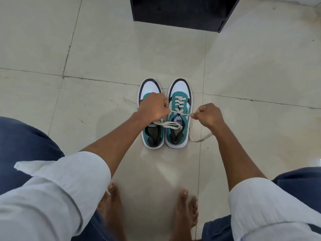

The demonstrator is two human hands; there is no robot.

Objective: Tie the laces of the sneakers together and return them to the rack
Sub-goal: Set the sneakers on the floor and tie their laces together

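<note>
Two teal, white and black sneakers stand side by side on the tiled floor, toes pointing away from me: the left sneaker (152,134) and the right sneaker (178,126). My left hand (152,108) is closed over the left sneaker's tongue, gripping a cream lace (173,126). My right hand (209,115) pinches another lace end just right of the right sneaker. The lace is stretched tight between my hands across the right sneaker. One loose lace end trails left on the floor, another loops to the right.
A dark cabinet or rack base (182,14) stands on the floor ahead, past the sneakers. My bare feet (185,211) are on the pale tiles (86,49) just behind the sneakers. My knees in blue trousers flank the view.
</note>
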